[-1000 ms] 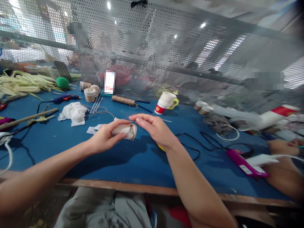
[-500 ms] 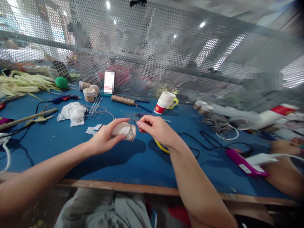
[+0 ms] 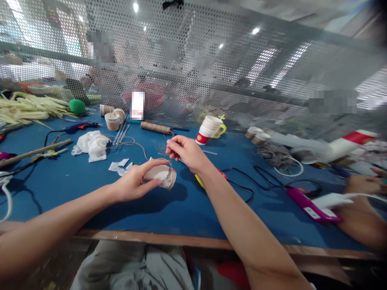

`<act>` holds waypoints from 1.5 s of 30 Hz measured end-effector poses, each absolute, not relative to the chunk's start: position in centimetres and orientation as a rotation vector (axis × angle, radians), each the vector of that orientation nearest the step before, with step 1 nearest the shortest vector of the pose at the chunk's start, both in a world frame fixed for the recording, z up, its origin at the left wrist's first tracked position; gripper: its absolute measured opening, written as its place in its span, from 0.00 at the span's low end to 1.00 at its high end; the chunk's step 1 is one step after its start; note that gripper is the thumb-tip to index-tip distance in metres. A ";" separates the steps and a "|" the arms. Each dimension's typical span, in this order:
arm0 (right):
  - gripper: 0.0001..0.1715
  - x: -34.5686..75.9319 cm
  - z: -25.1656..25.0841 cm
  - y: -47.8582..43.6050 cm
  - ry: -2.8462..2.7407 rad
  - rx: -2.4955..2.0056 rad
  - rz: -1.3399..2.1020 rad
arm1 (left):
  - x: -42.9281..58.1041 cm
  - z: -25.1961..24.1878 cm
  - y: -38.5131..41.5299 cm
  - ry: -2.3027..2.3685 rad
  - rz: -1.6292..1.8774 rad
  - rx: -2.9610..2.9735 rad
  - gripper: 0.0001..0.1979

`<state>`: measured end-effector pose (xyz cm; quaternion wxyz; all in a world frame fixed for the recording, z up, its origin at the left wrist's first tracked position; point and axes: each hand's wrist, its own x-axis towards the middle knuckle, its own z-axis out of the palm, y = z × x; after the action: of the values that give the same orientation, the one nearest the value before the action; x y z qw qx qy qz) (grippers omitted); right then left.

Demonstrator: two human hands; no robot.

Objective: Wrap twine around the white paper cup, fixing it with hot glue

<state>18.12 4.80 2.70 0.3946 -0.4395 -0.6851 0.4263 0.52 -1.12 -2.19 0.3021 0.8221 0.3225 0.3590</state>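
In my left hand (image 3: 136,180) is a small paper cup (image 3: 157,175), tipped on its side with its end toward the right. White material shows on its side, and brown twine (image 3: 173,179) circles that end. My thumb lies along the near side and the fingers reach over the top. Just above and beyond the cup, my right hand (image 3: 183,151) is closed in a pinch; a short strand rises from the cup toward its fingertips. A loose length of twine (image 3: 142,147) trails behind the left hand. Scraps of white cloth (image 3: 119,166) lie beyond my left hand.
Behind lie a twine spool (image 3: 155,128), twine-wrapped cups (image 3: 112,121) and a stack of paper cups (image 3: 208,129). A glue gun (image 3: 80,127) and crumpled white cloth (image 3: 92,145) are left. A purple power strip (image 3: 313,205) and another person's arm (image 3: 361,209) are right.
My right hand has moved a little left and up, away from the cup's end. The cup has shifted slightly right and down in my left hand.
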 end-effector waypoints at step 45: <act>0.12 26.3 -1.2 10.7 -2.069 -2.217 0.263 | 0.3 -1.6 -1.1 1.019 1.155 2.120 0.18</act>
<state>26.29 10.67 -1.21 0.0491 -0.7274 -0.6790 0.0863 0.30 -1.10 -1.61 0.2575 0.7817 0.3758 0.4260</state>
